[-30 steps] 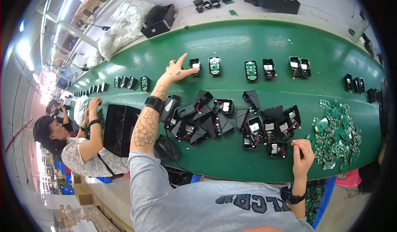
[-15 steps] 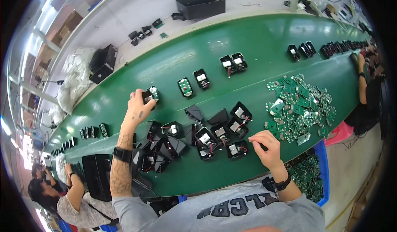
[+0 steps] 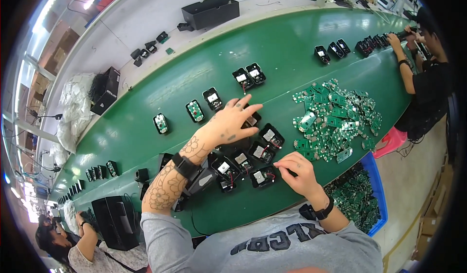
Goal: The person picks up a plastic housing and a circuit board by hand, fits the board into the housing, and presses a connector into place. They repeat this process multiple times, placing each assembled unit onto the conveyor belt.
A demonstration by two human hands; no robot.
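My left hand (image 3: 232,123) reaches across the middle of the bench, its fingers spread above a black casing (image 3: 251,121) that they partly hide. Thumb and fingers of my right hand (image 3: 297,175) are pinched together at the near side; what they hold, if anything, is too small to make out. Close to those fingertips lies an open black casing with a red wire (image 3: 262,176). More open casings (image 3: 224,168) with white blocks and wires cluster under and beside my left forearm. Farther off, a casing with a green circuit board (image 3: 160,123) stands beside another board-fitted casing (image 3: 195,111).
A heap of green circuit boards (image 3: 335,120) lies to the right. Below the bench edge stands a blue bin (image 3: 378,195) of boards. Black boxes (image 3: 211,14) stand along the back ledge. Co-workers sit at the far right (image 3: 428,73) and lower left (image 3: 73,244).
My left hand has left the board-fitted casing, which now stands on the bench, and moved right over the casings with its fingers opened. My right hand keeps its pinch. The view has shifted slightly.
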